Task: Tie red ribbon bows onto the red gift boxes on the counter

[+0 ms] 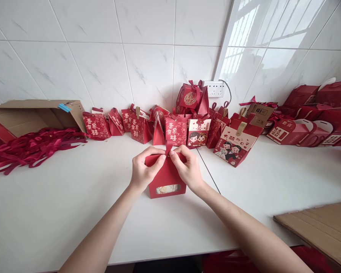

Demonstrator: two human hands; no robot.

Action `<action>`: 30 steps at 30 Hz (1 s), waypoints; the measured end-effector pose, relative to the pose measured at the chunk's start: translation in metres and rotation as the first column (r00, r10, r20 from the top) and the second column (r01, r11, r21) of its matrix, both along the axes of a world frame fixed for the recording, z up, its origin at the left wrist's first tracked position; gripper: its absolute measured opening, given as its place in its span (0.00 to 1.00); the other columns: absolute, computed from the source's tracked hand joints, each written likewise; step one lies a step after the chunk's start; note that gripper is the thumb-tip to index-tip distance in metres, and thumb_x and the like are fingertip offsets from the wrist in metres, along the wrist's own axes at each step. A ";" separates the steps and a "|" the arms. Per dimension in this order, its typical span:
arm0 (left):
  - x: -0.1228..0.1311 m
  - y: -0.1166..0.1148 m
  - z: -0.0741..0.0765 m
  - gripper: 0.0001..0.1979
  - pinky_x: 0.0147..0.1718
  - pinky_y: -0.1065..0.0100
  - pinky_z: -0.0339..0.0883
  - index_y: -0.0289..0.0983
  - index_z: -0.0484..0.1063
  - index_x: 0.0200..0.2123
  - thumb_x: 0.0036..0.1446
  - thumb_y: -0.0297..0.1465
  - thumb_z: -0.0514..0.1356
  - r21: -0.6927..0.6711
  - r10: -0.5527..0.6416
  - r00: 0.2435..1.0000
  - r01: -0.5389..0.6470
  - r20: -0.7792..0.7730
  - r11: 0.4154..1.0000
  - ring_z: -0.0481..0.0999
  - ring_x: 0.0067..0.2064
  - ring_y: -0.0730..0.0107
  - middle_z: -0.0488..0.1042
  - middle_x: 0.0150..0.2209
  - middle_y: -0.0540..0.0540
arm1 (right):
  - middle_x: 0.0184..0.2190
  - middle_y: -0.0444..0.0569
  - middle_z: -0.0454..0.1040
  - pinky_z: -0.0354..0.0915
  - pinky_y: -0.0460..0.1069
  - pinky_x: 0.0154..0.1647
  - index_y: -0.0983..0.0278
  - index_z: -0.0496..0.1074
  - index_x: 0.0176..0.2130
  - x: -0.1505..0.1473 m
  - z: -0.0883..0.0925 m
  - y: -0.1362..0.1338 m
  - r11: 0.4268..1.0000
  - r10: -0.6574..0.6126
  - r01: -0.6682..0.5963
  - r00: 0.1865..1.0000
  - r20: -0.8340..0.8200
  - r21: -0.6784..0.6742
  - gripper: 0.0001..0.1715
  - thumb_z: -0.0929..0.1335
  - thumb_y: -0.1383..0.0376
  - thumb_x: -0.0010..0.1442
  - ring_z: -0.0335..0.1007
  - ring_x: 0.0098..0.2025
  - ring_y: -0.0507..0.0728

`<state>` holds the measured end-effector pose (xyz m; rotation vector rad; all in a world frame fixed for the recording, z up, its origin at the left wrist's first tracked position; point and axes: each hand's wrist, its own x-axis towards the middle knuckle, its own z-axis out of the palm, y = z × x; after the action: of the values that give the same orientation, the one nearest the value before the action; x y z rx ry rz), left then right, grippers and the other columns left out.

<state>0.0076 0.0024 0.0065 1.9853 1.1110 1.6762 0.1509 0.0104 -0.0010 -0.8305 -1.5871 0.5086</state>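
A red gift box (167,172) with a small clear window near its base stands upright on the white table in front of me. Through the window a pale packet (168,189) shows. A red ribbon loop (169,146) sticks up from the top edge of the box. My left hand (147,167) pinches that top edge just left of the ribbon, thumb in front. On the other side, my right hand (187,165) pinches the edge close by the ribbon, its fingertips nearly meeting the left ones. The fingers partly hide the top of the box.
Several decorated red boxes (176,131) line the tiled wall, and a larger one (235,142) leans at right. A heap of red ribbons (39,146) lies at left by a cardboard box (42,113). More boxes (288,132) pile up far right, above a cardboard sheet (324,227).
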 end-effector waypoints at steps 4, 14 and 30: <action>0.001 0.000 -0.003 0.02 0.37 0.69 0.71 0.38 0.71 0.32 0.54 0.30 0.59 0.071 0.026 1.000 -0.027 0.017 0.997 0.76 0.35 0.70 0.77 0.32 0.50 | 0.24 0.42 0.69 0.60 0.47 0.32 0.62 0.65 0.26 0.000 0.000 0.000 1.000 -0.004 0.004 1.000 0.005 0.005 0.13 0.64 0.60 0.61 0.62 0.28 0.52; 0.001 0.000 -0.002 0.06 0.42 0.68 0.71 0.39 0.75 0.35 0.57 0.28 0.57 0.166 0.013 0.998 -0.001 -0.069 0.986 0.77 0.41 0.69 0.78 0.37 0.48 | 0.26 0.43 0.68 0.62 0.49 0.33 0.61 0.63 0.28 0.003 -0.002 0.001 0.994 0.010 -0.016 0.998 0.055 0.107 0.09 0.62 0.65 0.60 0.64 0.30 0.53; 0.003 0.001 -0.002 0.06 0.40 0.69 0.71 0.40 0.75 0.35 0.56 0.27 0.58 0.201 0.070 0.995 -0.055 -0.070 0.978 0.76 0.38 0.71 0.77 0.35 0.50 | 0.28 0.44 0.70 0.63 0.49 0.35 0.60 0.63 0.30 0.000 -0.009 0.005 0.984 -0.026 0.016 0.998 0.054 0.176 0.06 0.62 0.67 0.60 0.65 0.32 0.54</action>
<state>0.0103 0.0031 0.0041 2.1738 1.0787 1.8212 0.1513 0.0155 -0.0098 -0.7320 -1.6467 0.3273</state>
